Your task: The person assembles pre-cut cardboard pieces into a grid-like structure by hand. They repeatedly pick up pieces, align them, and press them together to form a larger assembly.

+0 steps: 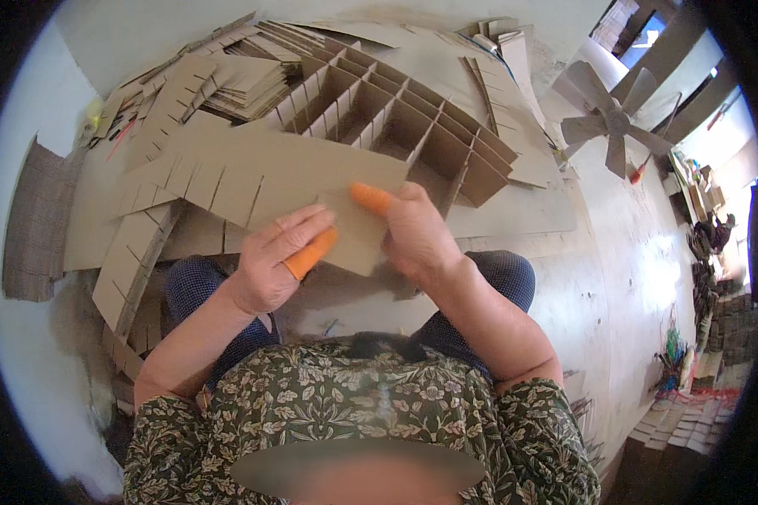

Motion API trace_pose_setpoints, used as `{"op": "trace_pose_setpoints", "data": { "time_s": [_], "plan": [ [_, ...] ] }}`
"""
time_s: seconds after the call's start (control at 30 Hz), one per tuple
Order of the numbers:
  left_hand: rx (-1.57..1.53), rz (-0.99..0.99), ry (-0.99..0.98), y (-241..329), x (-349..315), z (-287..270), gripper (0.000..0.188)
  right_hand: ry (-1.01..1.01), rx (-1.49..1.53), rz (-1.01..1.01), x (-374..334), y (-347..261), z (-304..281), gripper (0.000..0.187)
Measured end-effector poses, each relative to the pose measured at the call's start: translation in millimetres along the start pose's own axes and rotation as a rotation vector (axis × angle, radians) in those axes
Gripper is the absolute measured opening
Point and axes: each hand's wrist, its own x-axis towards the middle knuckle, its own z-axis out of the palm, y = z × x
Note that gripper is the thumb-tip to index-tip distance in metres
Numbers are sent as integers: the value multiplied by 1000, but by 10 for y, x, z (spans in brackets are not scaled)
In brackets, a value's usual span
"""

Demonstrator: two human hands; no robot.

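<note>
A long slotted cardboard sheet [295, 168] lies across the space before my knees. My right hand [421, 231] grips its right end, with the orange-covered thumb on top and the other fingers curled under the edge. My left hand [269, 265] rests over the near edge of the sheet. Its fingers are drawn together close to the thumb, which also wears an orange cover; anything between them is hidden. Just beyond the sheet stands an assembled cardboard divider grid [413, 122] with several open cells.
Stacked cardboard strips [248, 88] lie beyond the sheet, left of the grid. A corrugated stack [38, 223] leans by the left wall. More slotted strips [501, 93] lie to the right. A fan [616, 122] stands far right. Cardboard bundles [707, 404] line the right side.
</note>
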Motion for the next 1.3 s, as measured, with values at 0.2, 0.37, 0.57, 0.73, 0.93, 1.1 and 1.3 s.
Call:
{"op": "trace_pose_setpoints", "data": {
  "time_s": [0.2, 0.37, 0.57, 0.73, 0.93, 1.1, 1.3],
  "plan": [
    [50, -151, 46, -22, -163, 174, 31, 342, -160, -567, -356, -605, -861, 21],
    [60, -317, -36, -235, -894, 447, 28, 404, -126, -811, -333, -745, -1577, 23],
    [-117, -526, -42, -282, -1014, 597, 26, 350, -225, -786, -113, -401, -1999, 22],
    [-171, -523, -83, -332, -1127, 672, 27, 369, -353, -728, -72, -344, -2014, 21],
    [-214, -589, -124, -314, -1115, 677, 33, 423, -429, -662, -104, -342, -1983, 20],
    [-253, -601, -108, -315, -1107, 695, 33, 454, -505, -645, -62, -282, -2014, 21],
    [-229, -635, -135, -288, -1080, 649, 30, 505, -538, -768, 15, -367, -1896, 16]
  ]
}}
